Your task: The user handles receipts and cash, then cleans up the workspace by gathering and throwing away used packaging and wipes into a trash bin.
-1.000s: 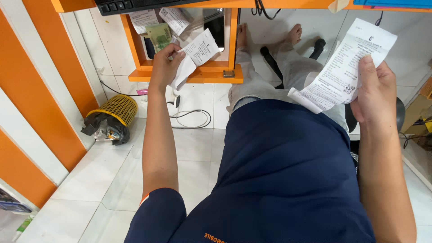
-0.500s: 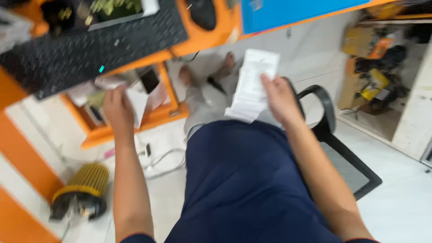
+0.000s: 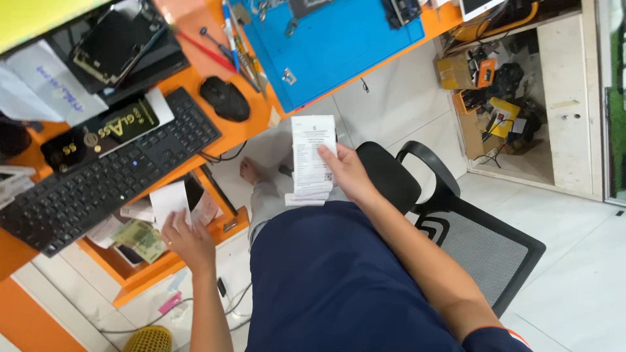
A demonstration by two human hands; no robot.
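An orange desk (image 3: 195, 58) with a keyboard (image 3: 98, 176) runs over our lap. Our right hand (image 3: 349, 176) pinches a long receipt (image 3: 312, 156) above the knees; our left hand (image 3: 189, 238) grips a slip (image 3: 168, 202) at the drawer (image 3: 156, 264). Both look light, limp and easily creased; edges give the best hold.

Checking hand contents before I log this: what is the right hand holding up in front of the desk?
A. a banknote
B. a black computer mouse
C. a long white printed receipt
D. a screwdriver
C: the right hand grips a long white receipt by its edge, while the mouse lies untouched on the orange desk.
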